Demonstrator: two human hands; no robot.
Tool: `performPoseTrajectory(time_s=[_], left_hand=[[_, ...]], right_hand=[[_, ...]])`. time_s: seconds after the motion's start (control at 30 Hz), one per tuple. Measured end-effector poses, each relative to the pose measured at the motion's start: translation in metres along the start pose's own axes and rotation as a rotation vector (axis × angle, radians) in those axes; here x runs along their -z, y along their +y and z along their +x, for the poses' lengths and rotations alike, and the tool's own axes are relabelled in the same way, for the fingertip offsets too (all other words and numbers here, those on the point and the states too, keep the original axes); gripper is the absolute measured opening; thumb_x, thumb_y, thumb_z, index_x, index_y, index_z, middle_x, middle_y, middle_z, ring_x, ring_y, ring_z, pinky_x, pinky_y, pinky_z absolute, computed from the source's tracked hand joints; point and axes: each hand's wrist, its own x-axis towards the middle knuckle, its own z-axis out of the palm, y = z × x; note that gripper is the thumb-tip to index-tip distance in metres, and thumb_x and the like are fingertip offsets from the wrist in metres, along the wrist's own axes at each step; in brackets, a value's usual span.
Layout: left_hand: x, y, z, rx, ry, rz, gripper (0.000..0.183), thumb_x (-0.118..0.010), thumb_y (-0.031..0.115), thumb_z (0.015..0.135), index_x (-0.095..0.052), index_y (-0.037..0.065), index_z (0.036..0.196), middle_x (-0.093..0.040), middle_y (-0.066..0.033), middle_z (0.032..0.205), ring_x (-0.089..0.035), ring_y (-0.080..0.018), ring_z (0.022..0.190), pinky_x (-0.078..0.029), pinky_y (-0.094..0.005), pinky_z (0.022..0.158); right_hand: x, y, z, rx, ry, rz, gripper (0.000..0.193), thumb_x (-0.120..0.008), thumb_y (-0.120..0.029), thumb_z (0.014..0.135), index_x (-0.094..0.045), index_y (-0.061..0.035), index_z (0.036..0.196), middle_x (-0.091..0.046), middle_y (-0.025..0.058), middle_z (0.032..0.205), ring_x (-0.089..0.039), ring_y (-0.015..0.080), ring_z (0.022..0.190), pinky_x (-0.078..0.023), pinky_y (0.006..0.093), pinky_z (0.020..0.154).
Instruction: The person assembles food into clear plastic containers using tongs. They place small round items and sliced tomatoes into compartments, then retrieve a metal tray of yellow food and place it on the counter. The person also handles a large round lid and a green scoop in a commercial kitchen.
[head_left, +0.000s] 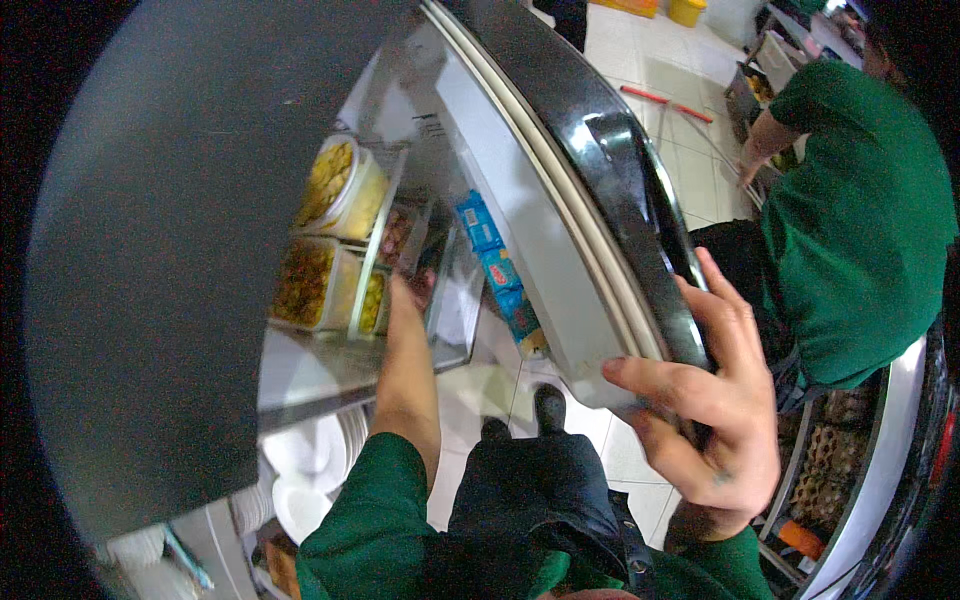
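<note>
Black fridge door at right of the frame stays open because your right hand grips its edge. Your left hand reaches the clear food containers at centre left; its grip I cannot tell.

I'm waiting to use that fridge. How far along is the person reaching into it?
Done: the fridge door is swung open, and the right hand grips its edge. In hand: the left hand reaches onto the shelf, at the clear tubs of yellow food; whether it grips one is hidden. Left: nothing is out of the fridge yet, and the door is not closed.
</note>
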Motion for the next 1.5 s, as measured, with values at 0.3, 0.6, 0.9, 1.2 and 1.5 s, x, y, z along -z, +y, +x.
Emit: performPoseTrajectory(time_s=[0.3, 0.6, 0.9, 1.2, 1.5], left_hand=[[0.019, 0.015, 0.114, 0.027, 0.037, -0.105, 0.051, -0.065, 0.051, 0.082, -0.057, 0.018, 0.120, -0.057, -0.0039, 0.120, -0.058, -0.0284, 0.098, -0.056, -0.0401, 0.079], [-0.001, -0.023, 0.105, -0.053, -0.055, -0.178, 0.042, -0.058, 0.040, 0.090, -0.054, 0.015, 0.123, -0.056, -0.0057, 0.123, -0.058, -0.0294, 0.103, -0.056, -0.0421, 0.081], [0.014, -0.073, -0.026, 0.099, -0.144, -0.220, 0.034, -0.051, 0.024, 0.096, -0.050, 0.013, 0.129, -0.055, -0.0069, 0.127, -0.058, -0.0301, 0.109, -0.055, -0.0451, 0.085], [0.121, -0.066, -0.283, 0.209, -0.391, 0.065, 0.048, -0.051, 0.001, 0.091, -0.040, 0.012, 0.137, -0.049, -0.0056, 0.130, -0.052, -0.0273, 0.119, -0.050, -0.0464, 0.099], [0.242, -0.052, -0.408, 0.476, -0.913, 0.949, 0.055, -0.056, 0.003, 0.087, -0.037, 0.007, 0.139, -0.051, -0.0127, 0.128, -0.058, -0.0317, 0.112, -0.052, -0.0438, 0.097]], right_hand=[[0.001, 0.028, 0.007, 0.151, 0.047, 0.069, 0.039, -0.059, -0.025, 0.047, -0.076, -0.0085, 0.078, -0.054, 0.0408, 0.117, -0.048, 0.0553, 0.119, -0.032, 0.0582, 0.106], [-0.002, 0.018, 0.013, 0.163, 0.121, 0.055, 0.047, -0.062, -0.025, 0.040, -0.077, -0.0107, 0.082, -0.059, 0.0285, 0.103, -0.054, 0.0485, 0.109, -0.030, 0.0581, 0.106], [0.003, 0.021, -0.006, 0.050, 0.047, 0.068, 0.038, -0.067, -0.011, 0.054, -0.075, -0.0095, 0.092, -0.059, 0.0196, 0.112, -0.050, 0.0391, 0.118, -0.023, 0.0555, 0.113], [0.005, 0.013, 0.007, -0.022, 0.088, -0.028, 0.058, -0.069, -0.025, 0.065, -0.062, -0.0285, 0.122, -0.051, 0.0140, 0.134, -0.043, 0.0399, 0.127, -0.041, 0.0447, 0.103], [-0.059, -0.068, -0.044, -0.381, 0.402, 0.000, 0.078, -0.071, -0.054, 0.073, -0.050, -0.0108, 0.134, -0.039, 0.0293, 0.138, -0.042, 0.0449, 0.123, -0.041, 0.0484, 0.101]])
